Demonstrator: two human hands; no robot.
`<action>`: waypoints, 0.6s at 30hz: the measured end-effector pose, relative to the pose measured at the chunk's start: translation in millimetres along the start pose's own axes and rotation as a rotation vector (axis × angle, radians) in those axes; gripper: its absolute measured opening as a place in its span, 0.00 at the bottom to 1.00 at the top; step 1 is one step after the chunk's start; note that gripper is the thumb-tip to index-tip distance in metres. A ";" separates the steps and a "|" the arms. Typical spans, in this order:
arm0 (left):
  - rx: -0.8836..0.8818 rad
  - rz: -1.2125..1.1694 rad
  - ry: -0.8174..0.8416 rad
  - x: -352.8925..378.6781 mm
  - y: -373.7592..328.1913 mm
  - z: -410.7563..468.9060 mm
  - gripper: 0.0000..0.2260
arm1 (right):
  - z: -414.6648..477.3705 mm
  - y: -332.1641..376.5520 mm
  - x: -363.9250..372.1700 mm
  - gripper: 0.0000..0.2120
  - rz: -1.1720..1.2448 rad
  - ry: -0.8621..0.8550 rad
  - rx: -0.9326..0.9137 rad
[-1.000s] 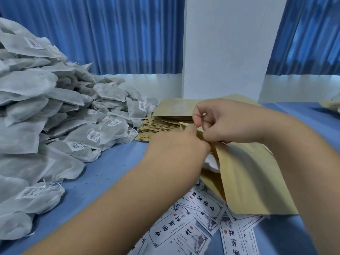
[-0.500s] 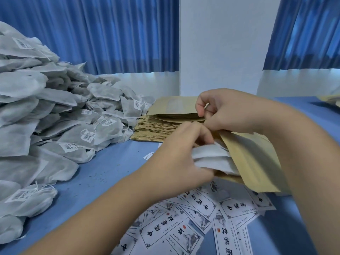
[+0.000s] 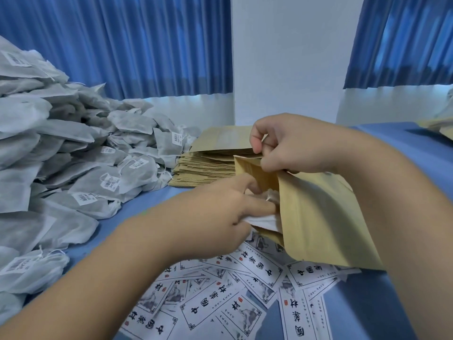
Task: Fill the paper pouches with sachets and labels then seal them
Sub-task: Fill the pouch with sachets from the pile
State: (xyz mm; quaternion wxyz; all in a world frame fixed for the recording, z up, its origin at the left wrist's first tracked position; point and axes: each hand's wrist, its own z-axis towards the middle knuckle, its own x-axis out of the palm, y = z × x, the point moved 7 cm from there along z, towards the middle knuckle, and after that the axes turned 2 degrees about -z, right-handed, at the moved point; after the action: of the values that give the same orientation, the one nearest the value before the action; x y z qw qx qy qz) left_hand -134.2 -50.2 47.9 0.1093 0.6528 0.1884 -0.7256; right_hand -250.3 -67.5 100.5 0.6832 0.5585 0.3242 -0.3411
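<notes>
Left hand (image 3: 218, 214): grip closed round a white sachet (image 3: 266, 220), half inside the paper pouch (image 3: 318, 217). Right hand (image 3: 294, 143): grip pinching the pouch's top edge. Pouch stack (image 3: 210, 165) at 11 o'clock of it; sachet heap (image 3: 61, 155), 9 o'clock; labels (image 3: 232, 290), 6 o'clock, on the table (image 3: 397, 153).
</notes>
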 end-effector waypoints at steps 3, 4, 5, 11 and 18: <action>0.007 0.055 -0.024 -5.9 -3.7 0.3 0.24 | 0.8 2.4 2.6 0.09 0.008 0.004 -0.011; 0.028 0.075 -0.091 -10.2 -6.4 0.6 0.24 | 1.1 3.3 4.1 0.09 0.002 0.006 -0.015; 0.060 0.078 -0.179 -15.7 -9.4 0.0 0.23 | 1.4 4.2 5.5 0.09 -0.004 0.008 -0.018; 0.165 -0.116 -0.554 -31.5 -4.9 -5.8 0.14 | -0.9 5.5 -4.7 0.09 0.048 -0.041 -0.027; 0.127 0.220 -0.781 -39.8 -5.5 -11.4 0.11 | 1.6 8.6 2.7 0.09 -0.012 -0.031 -0.042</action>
State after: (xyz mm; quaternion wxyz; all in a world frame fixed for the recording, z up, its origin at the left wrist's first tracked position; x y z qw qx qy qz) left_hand -121.2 -44.0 87.1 0.2090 0.3500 0.0167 -0.9130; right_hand -241.5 -68.2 103.2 0.6976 0.5368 0.3237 -0.3469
